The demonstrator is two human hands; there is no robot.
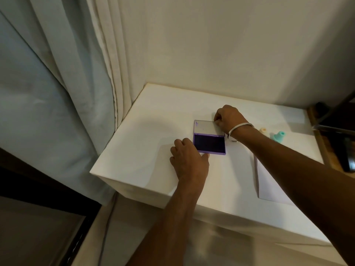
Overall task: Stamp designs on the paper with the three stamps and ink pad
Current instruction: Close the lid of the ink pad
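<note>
A purple ink pad (209,144) lies open on the white table (153,116), its clear lid (204,127) folded back flat behind it. My left hand (189,156) rests against the pad's left front corner, fingers touching its base. My right hand (229,117) pinches the lid's far right corner. To the right stand a cream stamp (263,131) and a teal stamp (278,136); a third stamp is hidden from me. A white sheet of paper (272,181) lies at the right, partly under my right forearm.
A curtain (57,83) hangs at the left beside the table, and a wall runs behind it. Dark objects and a wooden surface (326,146) sit at the far right edge. The table's front edge drops to the floor below.
</note>
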